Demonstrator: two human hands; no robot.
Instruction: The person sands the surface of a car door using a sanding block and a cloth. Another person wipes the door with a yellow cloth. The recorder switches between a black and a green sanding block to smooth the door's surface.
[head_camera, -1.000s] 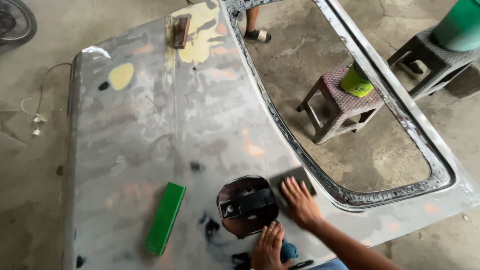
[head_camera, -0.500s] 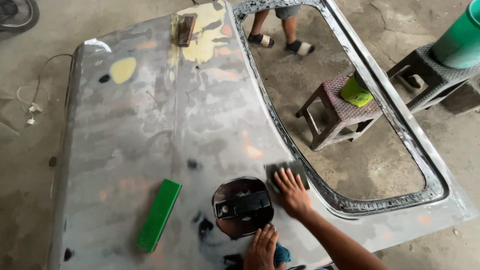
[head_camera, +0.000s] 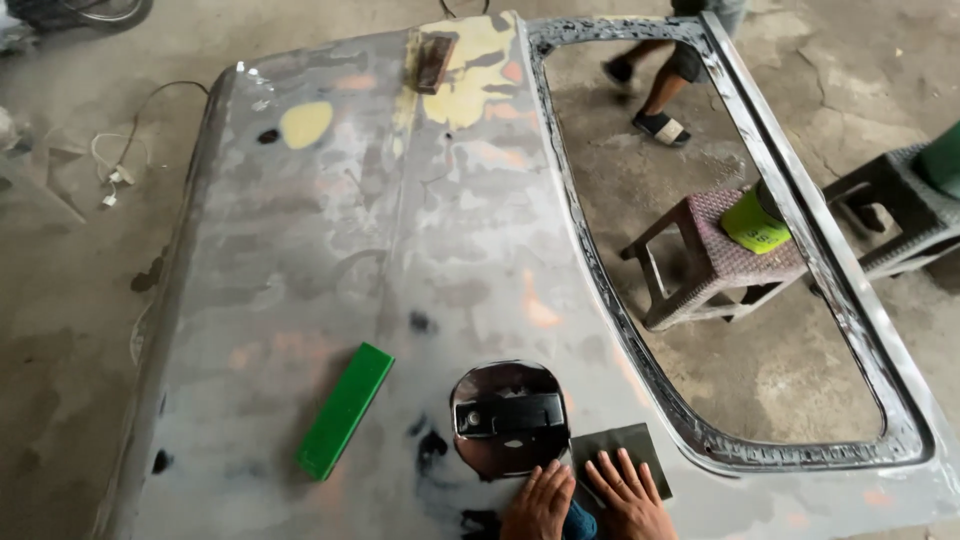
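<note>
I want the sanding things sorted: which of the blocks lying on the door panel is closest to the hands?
The green block, lying left of the round handle recess. The brown block sits at the far edge on the yellow filler patch.

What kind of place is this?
Probably a car body repair yard. A bare car door patched with yellow filler lies flat over concrete, and the right hand presses a dark sanding sheet on it.

Open room is offered across the bare grey sanded metal car door panel (head_camera: 330, 250) in the frame's centre and upper left. Passage is blocked lower centre by the long green rectangular block (head_camera: 344, 410) and the round recess with black handle (head_camera: 508, 416).
</note>
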